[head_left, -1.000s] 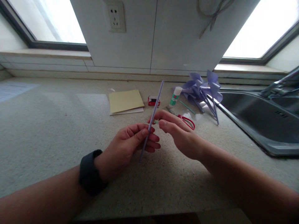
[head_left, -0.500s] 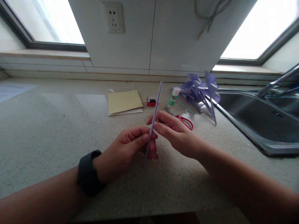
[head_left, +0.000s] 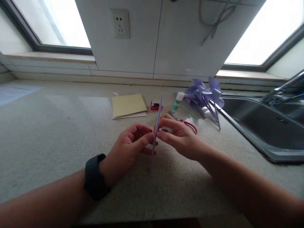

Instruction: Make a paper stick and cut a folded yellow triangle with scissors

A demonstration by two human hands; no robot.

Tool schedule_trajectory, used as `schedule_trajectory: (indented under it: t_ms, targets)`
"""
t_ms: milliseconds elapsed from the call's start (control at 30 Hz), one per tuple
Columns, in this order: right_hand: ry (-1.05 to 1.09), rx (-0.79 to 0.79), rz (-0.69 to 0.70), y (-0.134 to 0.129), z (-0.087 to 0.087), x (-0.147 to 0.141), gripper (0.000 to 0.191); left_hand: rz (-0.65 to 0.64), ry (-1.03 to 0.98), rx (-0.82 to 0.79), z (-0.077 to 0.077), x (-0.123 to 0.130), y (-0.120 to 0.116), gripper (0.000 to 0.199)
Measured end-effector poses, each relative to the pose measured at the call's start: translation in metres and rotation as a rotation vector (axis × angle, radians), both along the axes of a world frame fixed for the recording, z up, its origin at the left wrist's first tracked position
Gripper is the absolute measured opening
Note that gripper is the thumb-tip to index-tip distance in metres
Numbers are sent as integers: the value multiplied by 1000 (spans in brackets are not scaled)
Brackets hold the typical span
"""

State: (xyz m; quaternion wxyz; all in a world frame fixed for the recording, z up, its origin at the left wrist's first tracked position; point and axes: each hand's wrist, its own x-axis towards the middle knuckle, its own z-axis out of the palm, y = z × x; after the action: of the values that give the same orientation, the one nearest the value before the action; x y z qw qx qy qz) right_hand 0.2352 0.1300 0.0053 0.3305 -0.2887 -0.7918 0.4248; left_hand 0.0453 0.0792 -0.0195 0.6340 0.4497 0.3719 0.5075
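Left hand (head_left: 134, 142) has a thin purple stick (head_left: 157, 122) pinched between thumb and fingers, tilted, right over the near-middle of the desk (head_left: 59, 133). Right hand (head_left: 180, 136) has its fingertips up against it too, but can't tell if that grip is actually closed on it. Some of the left fingers are tucked behind the stick, and its bottom end is blurry.

The red-handled scissors (head_left: 195, 129) just past the right hand are partly covered by it. Farther out there's a red box (head_left: 156, 107), yellow paper (head_left: 129, 104) to its left, and a teal stick (head_left: 190, 112) near some overlapping purple pinwheels (head_left: 204, 93) on the right. Sink (head_left: 266, 126) is cut off at the right edge, printed sheet (head_left: 16, 91) at the far left.

Glue stick (head_left: 177, 103) has a green label with a red patch, too small to read. The sheet's print is just blurry lines.
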Motion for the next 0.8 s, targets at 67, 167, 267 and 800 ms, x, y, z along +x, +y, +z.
schedule_trajectory:
  t_ms: [67,167,267,800]
  targets:
    - [-21,14,5,-1,0,-1,8,8,1,-4,0,-1,1,24]
    - [-58,33,-12,-2,1,-3,8,8,-26,-41,-1,-2,2,25]
    - [-74,30,-21,-3,1,-2,12,2,-55,-81,-3,-3,4,27]
    - [-65,-37,-2,-2,-5,4,20,-67,-82,-114,-7,-4,8,26]
